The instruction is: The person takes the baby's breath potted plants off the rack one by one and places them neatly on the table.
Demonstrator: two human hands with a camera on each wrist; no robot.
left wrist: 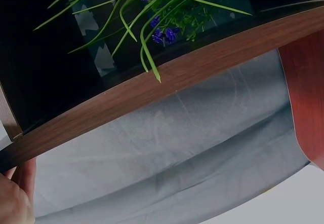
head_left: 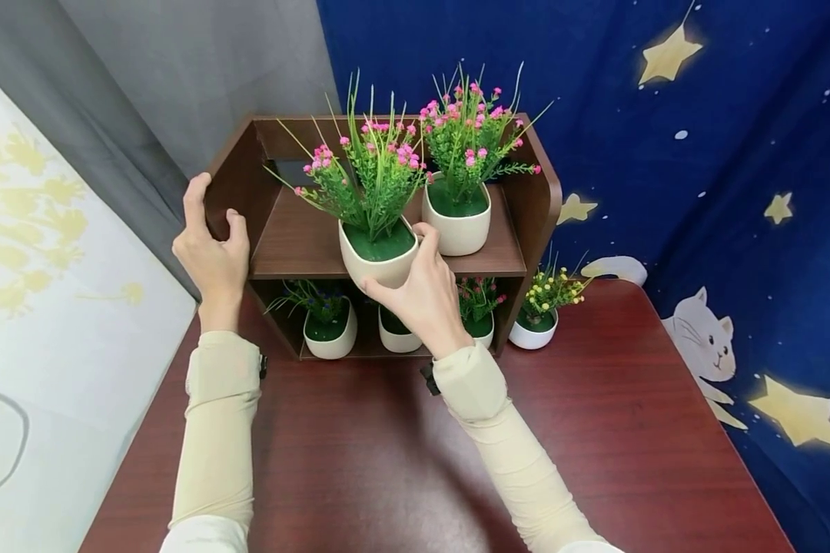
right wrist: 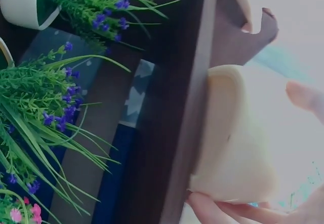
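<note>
My right hand (head_left: 425, 296) grips a cream flowerpot (head_left: 370, 269) of artificial pink flowers and grass, thumb at the front and fingers round its right side. This pot is at the front edge of the upper board of a brown two-tier shelf (head_left: 297, 238). Close to its right stands a second pink-flowered pot (head_left: 456, 234) on the same board. At the shelf's left side panel (head_left: 231, 184), my left hand (head_left: 214, 261) holds the front edge between thumb and fingers. The right wrist view shows the gripped pot (right wrist: 238, 143) close up, against the board's edge.
On the lower tier stand several potted plants, including a blue-flowered one (head_left: 332, 338) at the left. A yellow-flowered pot (head_left: 534, 334) sits on the red-brown table (head_left: 595, 430), right of the shelf. Behind hang a grey curtain (head_left: 200, 69) and a blue star-patterned one (head_left: 733, 192).
</note>
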